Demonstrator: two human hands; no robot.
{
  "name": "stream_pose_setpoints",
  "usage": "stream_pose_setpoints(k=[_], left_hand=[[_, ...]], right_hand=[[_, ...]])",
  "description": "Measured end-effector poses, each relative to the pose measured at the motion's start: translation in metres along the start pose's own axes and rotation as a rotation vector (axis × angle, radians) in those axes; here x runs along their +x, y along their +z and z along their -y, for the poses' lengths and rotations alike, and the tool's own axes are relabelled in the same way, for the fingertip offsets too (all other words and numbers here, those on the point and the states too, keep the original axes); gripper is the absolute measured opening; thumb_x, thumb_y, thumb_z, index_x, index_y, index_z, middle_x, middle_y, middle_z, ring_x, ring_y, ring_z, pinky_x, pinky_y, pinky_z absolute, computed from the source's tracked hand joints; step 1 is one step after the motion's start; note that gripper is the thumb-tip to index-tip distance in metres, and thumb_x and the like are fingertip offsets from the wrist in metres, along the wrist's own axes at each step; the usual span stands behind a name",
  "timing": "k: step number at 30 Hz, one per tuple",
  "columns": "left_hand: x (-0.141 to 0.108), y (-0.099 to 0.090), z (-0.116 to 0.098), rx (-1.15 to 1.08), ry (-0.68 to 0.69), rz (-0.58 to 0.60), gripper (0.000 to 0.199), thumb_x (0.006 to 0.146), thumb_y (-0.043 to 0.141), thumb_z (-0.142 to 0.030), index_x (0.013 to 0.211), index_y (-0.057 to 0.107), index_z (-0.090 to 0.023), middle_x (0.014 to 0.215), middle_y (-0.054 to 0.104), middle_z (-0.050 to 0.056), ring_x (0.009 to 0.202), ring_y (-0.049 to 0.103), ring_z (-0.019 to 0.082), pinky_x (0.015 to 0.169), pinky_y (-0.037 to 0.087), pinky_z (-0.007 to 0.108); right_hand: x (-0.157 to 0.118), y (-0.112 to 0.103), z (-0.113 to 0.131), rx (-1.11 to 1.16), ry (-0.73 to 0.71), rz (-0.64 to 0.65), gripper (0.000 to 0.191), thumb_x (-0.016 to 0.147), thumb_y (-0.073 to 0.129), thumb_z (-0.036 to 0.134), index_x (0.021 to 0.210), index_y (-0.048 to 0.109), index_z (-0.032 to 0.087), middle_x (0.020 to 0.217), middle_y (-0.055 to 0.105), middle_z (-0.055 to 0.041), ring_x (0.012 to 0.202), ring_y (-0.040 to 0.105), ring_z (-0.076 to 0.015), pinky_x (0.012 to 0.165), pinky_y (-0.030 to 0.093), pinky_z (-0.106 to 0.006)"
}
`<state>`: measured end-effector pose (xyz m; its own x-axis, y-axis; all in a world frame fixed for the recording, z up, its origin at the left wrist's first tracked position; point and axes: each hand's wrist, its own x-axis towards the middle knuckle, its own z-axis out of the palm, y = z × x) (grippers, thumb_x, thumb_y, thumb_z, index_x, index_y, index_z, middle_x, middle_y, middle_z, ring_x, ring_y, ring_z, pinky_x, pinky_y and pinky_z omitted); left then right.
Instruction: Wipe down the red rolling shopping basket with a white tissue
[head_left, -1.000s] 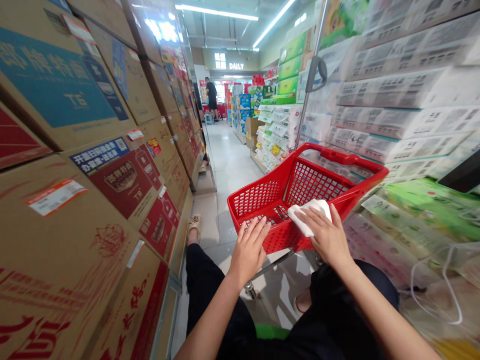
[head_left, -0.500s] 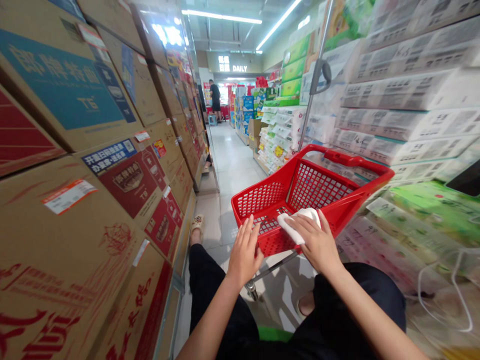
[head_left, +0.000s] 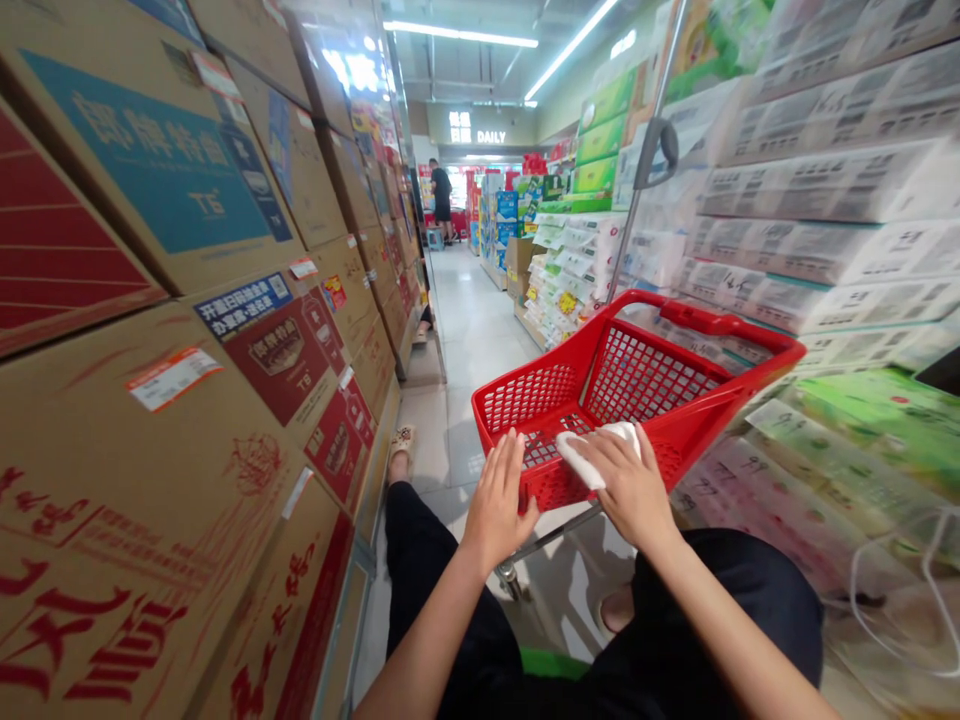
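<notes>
A red plastic basket with grid walls (head_left: 656,372) sits on a wheeled metal frame in front of my knees. My left hand (head_left: 499,500) rests at its near left corner, fingers stretched out, holding nothing. Over the basket's near rim, my right hand (head_left: 626,485) holds a folded white cloth (head_left: 581,462) under its fingers. The cloth lies against the rim, partly hidden by that hand.
Stacked cardboard cartons (head_left: 135,400) line the left side. Wrapped white packs (head_left: 810,180) and green packs (head_left: 885,420) are piled on the right. A person in dark clothes (head_left: 441,195) stands far down the aisle by a blue stool (head_left: 435,238).
The whole view has shifted slightly, so most things appear a little farther right. Both hands keep nearly the same places at the basket's near rim, the cloth still under my right hand.
</notes>
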<state>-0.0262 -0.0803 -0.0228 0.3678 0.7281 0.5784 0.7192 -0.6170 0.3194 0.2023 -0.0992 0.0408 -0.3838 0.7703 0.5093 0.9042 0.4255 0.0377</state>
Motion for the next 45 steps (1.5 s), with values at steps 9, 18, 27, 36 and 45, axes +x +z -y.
stream_pose_setpoints(k=[9,18,27,36,45], left_hand=[[0.003,0.002,0.009,-0.077,-0.01,0.003,0.109,0.084,0.061,-0.013,0.163,-0.014,-0.014,0.171,0.017,0.016,0.158,0.021,0.029,0.127,0.029,0.053],[0.008,0.003,0.006,-0.039,-0.034,-0.02,0.095,0.092,0.054,-0.013,0.166,-0.007,-0.018,0.171,0.02,0.012,0.157,0.023,0.027,0.128,0.029,0.05],[0.01,0.0,0.005,0.034,-0.006,0.016,0.092,0.088,0.055,-0.01,0.167,0.009,-0.025,0.173,0.012,0.008,0.158,0.018,0.032,0.125,0.03,0.057],[0.009,-0.003,0.007,0.066,0.026,0.023,0.087,0.092,0.057,-0.013,0.166,0.014,-0.028,0.173,0.011,0.009,0.158,0.02,0.033,0.124,0.034,0.056],[0.023,0.006,-0.043,0.202,-0.061,-0.025,0.096,0.091,0.066,-0.032,0.166,0.01,-0.012,0.171,0.01,0.021,0.158,0.014,0.041,0.125,0.025,0.063]], right_hand=[[0.006,0.032,0.059,0.162,-0.174,0.007,0.072,0.087,0.054,0.014,0.157,0.042,0.023,0.15,0.056,-0.0092,0.143,0.043,-0.0297,0.126,0.02,-0.055],[-0.006,0.007,-0.032,0.011,0.008,-0.034,0.065,0.093,0.05,0.017,0.156,0.043,0.032,0.146,0.06,-0.0057,0.139,0.047,-0.0276,0.126,0.011,-0.061],[0.004,0.018,0.029,0.089,-0.108,0.018,0.069,0.086,0.056,0.015,0.153,0.048,0.027,0.152,0.054,-0.0075,0.142,0.042,-0.0297,0.127,0.018,-0.056],[-0.01,0.003,-0.077,-0.131,-0.001,-0.048,0.064,0.093,0.05,0.017,0.155,0.045,0.033,0.142,0.063,-0.0045,0.136,0.049,-0.027,0.126,0.01,-0.059],[-0.01,0.02,-0.007,-0.048,-0.004,-0.032,0.075,0.09,0.055,0.019,0.162,0.032,0.024,0.156,0.051,-0.0087,0.146,0.038,-0.0294,0.125,0.023,-0.053]])
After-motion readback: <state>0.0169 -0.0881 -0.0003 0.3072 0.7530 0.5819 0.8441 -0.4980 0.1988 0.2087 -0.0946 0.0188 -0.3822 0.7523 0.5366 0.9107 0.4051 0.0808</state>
